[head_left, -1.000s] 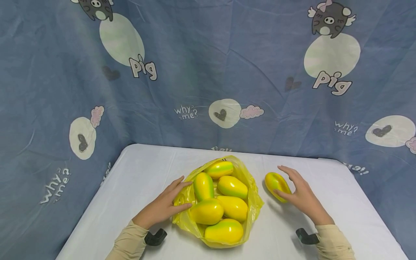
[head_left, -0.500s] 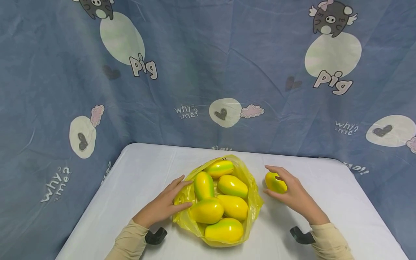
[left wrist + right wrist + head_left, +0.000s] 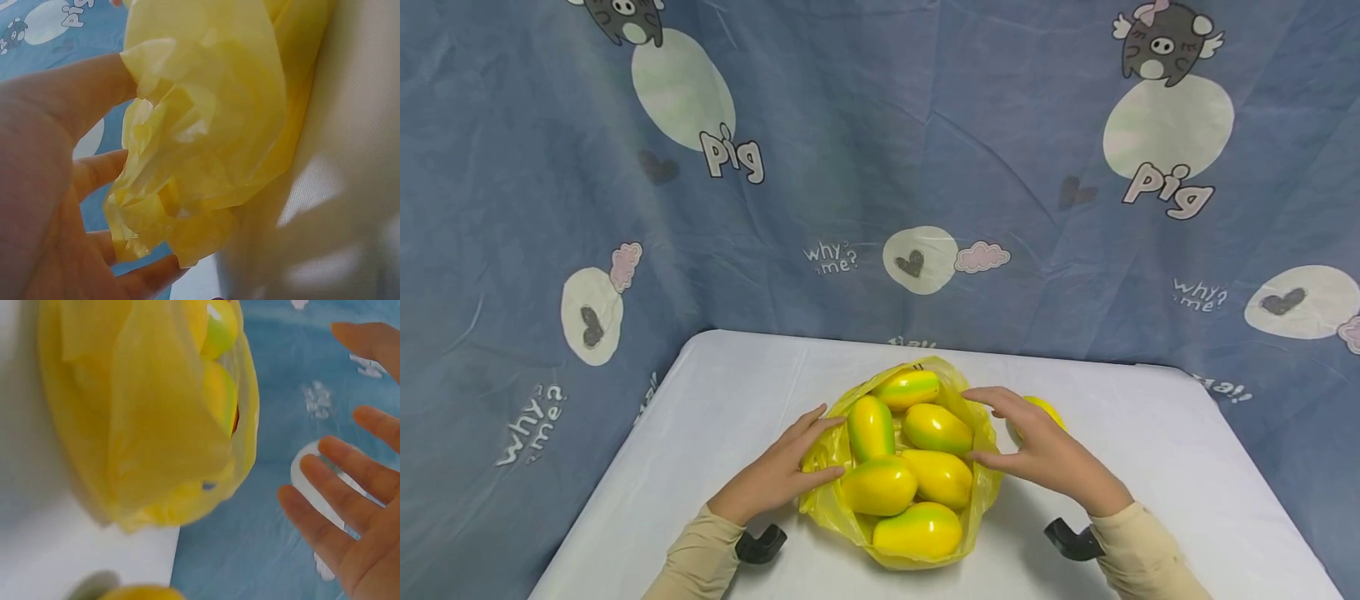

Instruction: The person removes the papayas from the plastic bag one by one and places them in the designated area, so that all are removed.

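Blue cloth [image 3: 820, 175] printed with grey pigs and pale ovals hangs behind a white-covered worktop [image 3: 1210, 483]. Over the last second the right grip [image 3: 1052, 454], a bare hand, has moved left, from around a smooth, glossy, oval yellow-green fruit [image 3: 1047, 407] to the right rim of a crinkled, translucent yellow plastic bag [image 3: 835, 517]. Meanwhile the left grip [image 3: 782, 467], also bare, has kept its place at the bag's left side. That leaves the single fruit lying outside the bag, and the work now seems centred on the bag, with a hand at either side of it.

The right grip is wide, thumb well apart from spread fingers, and has hold of nothing; the right wrist view shows a gap between its fingers and the plastic. The left grip is wide as well, its fingers loosely extended against the crumpled left edge; it touches the plastic but does not appear to clench it, and one fingertip is hidden by the film.

Between the hands the bag stands with its mouth spread, six more oval yellow-green fruits [image 3: 917, 531] showing inside. Farther right, the single fruit rests on the worktop, partly hidden behind the right grip. Beige sleeves [image 3: 696, 550] come in from the near side.
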Available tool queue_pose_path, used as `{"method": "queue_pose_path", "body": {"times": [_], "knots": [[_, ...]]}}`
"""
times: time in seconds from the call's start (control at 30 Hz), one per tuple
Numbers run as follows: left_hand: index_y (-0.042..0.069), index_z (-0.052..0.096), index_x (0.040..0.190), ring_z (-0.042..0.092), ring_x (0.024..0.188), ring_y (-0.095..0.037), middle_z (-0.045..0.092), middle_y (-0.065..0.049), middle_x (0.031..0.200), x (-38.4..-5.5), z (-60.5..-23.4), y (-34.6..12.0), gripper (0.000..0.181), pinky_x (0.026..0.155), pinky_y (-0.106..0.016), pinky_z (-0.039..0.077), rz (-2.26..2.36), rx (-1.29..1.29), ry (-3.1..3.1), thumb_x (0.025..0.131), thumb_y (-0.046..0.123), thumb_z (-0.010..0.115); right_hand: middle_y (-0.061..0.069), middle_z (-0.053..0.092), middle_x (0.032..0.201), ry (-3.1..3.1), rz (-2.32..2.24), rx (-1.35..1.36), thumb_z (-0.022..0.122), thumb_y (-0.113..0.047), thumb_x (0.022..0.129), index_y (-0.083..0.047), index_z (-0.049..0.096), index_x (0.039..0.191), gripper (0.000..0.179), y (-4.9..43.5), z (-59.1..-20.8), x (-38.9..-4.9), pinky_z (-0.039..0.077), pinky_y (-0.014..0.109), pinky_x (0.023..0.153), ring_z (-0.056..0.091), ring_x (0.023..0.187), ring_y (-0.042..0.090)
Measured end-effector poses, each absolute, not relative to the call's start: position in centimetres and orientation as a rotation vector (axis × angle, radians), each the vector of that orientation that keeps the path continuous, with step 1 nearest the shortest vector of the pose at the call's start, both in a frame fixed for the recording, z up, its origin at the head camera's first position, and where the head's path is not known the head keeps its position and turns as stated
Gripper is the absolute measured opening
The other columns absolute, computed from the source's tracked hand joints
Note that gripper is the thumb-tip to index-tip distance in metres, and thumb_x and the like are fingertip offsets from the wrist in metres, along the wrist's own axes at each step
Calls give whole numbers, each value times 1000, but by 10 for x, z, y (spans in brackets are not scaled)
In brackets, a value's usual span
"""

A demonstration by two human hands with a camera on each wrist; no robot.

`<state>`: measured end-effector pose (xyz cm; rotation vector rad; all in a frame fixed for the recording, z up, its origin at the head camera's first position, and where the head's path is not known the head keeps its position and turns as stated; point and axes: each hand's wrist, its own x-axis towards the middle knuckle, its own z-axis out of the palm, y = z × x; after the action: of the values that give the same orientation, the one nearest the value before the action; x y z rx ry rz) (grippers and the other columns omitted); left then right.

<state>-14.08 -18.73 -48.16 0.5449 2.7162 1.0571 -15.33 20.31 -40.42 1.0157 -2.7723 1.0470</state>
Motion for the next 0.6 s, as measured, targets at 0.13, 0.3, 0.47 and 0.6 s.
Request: {"method": "queue_pose_path", "body": {"times": [0.13, 0.3, 0.47, 0.6], "knots": [[32, 43, 156, 29, 156, -41, 22, -13, 172, -140, -480, -187, 70, 117, -69, 35, 1060, 531, 2712, 96, 53, 70, -7, 58, 148, -2802, 1025, 1104, 85, -37, 87, -32, 51, 147, 69, 191, -401, -154, 52, 47, 110, 56, 136, 19], [33, 43, 156, 28, 156, -41, 22, -13, 172, -139, -479, -185, 70, 118, -69, 34, 1061, 503, 2709, 95, 56, 68, -11, 59, 146, -2833, 980, 1196, 80, -45, 90, -30, 55, 145, 62, 174, -401, -153, 50, 46, 112, 56, 137, 14], [35, 44, 155, 27, 157, -41, 21, -11, 173, -138, -479, -182, 71, 118, -71, 32, 1074, 455, 2714, 94, 60, 68, -15, 56, 148, -2907, 944, 1265, 79, -46, 91, -30, 55, 146, 62, 155, -400, -150, 49, 43, 114, 53, 139, 12], [38, 41, 156, 26, 157, -41, 19, -11, 173, -137, -480, -181, 73, 117, -72, 32, 1074, 445, 2720, 92, 61, 69, -15, 54, 150, -2954, 962, 1316, 80, -44, 90, -32, 54, 146, 63, 139, -401, -148, 46, 40, 117, 50, 141, 9]]}}
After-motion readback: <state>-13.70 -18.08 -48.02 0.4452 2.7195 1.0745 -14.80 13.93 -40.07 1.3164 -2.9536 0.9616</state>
